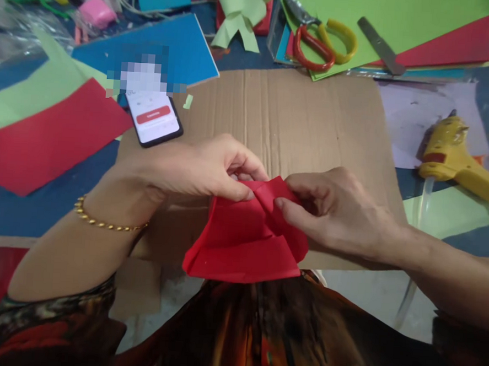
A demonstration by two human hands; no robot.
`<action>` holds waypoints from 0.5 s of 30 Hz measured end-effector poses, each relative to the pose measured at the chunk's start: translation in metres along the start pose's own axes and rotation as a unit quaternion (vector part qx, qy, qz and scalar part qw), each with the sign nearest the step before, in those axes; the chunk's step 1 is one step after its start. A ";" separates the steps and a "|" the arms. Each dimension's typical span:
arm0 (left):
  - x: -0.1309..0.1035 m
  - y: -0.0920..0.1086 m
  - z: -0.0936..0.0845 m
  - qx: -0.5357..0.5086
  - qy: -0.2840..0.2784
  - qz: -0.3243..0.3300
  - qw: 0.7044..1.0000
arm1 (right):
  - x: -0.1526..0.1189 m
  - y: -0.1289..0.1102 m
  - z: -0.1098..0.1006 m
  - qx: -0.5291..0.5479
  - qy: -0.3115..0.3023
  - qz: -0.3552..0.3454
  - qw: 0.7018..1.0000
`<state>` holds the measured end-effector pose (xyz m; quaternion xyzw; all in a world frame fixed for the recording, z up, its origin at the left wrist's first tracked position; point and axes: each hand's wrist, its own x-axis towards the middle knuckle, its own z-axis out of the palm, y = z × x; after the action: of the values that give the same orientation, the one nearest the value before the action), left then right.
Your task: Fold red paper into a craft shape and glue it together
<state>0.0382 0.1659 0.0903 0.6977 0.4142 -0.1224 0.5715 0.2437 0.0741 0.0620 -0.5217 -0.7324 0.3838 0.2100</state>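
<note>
A folded red paper piece [245, 233] is held up over the front edge of a cardboard sheet [314, 126]. My left hand [216, 170] pinches its top edge, thumb on the near face and fingers behind. At the upper right edge my right hand [334, 210] grips the same paper between thumb and curled fingers. The paper widens toward the bottom, with a crease running across its lower part and a fold near the right thumb. Some of the fingertips are hidden behind it.
Left of the cardboard lie a phone [159, 117], a red sheet [56, 138] and a blue sheet [186, 52]. Scissors [319, 44] and a metal blade [381, 46] rest on green paper [403, 21] at the back. A yellow glue gun [449, 154] lies at the right.
</note>
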 end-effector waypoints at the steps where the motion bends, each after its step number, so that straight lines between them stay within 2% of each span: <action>1: 0.000 0.000 0.001 -0.003 0.005 -0.004 1.000 | 0.000 -0.001 0.000 -0.002 0.001 0.002 1.000; 9: 0.003 -0.004 0.003 -0.033 0.007 0.010 0.999 | 0.000 0.000 0.000 0.000 -0.002 0.002 1.000; 15: 0.002 -0.004 0.005 -0.027 0.024 0.010 0.999 | -0.001 0.001 0.002 0.050 0.002 0.048 0.998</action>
<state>0.0379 0.1626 0.0850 0.6893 0.4238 -0.0883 0.5809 0.2433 0.0722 0.0602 -0.5461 -0.6859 0.4284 0.2186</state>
